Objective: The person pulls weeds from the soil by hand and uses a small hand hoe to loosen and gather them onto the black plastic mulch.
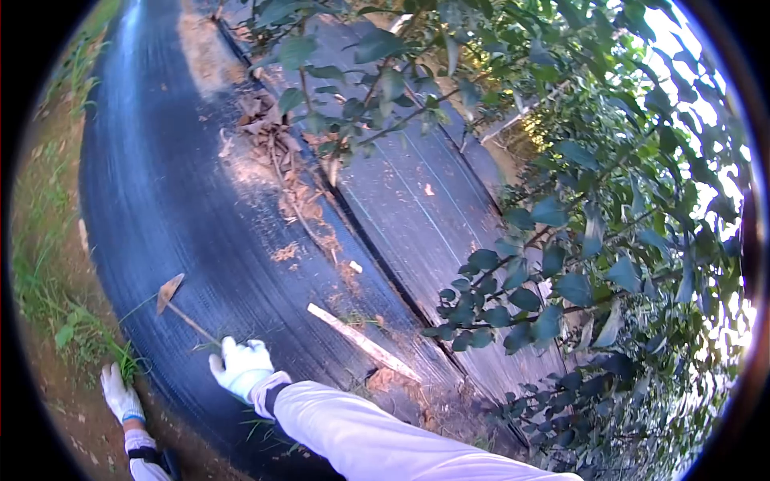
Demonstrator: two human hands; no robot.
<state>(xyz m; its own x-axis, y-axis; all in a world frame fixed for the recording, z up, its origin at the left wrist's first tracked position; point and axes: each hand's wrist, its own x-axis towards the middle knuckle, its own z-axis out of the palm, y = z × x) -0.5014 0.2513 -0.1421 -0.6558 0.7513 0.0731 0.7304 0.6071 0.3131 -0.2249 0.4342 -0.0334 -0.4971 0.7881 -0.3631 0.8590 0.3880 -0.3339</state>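
My right hand (pixel 243 370), in a white glove, is closed around the thin handle of a small hoe (pixel 192 324). The hoe's flat, soil-stained blade points to the upper left above the black ground sheet (pixel 192 232). Down at the lower left, my left hand (pixel 122 396), also gloved in white, is over brown soil beside the sheet's edge. Its fingers look stretched out, with their tips next to a tuft of green grass (pixel 127 358).
A pale strip of wood (pixel 362 342) lies on the sheet near my right forearm. Dry leaves (pixel 263 120) gather along a seam. Leafy branches (pixel 553 289) hang over the right side. Grass and soil (pixel 48 232) border the left.
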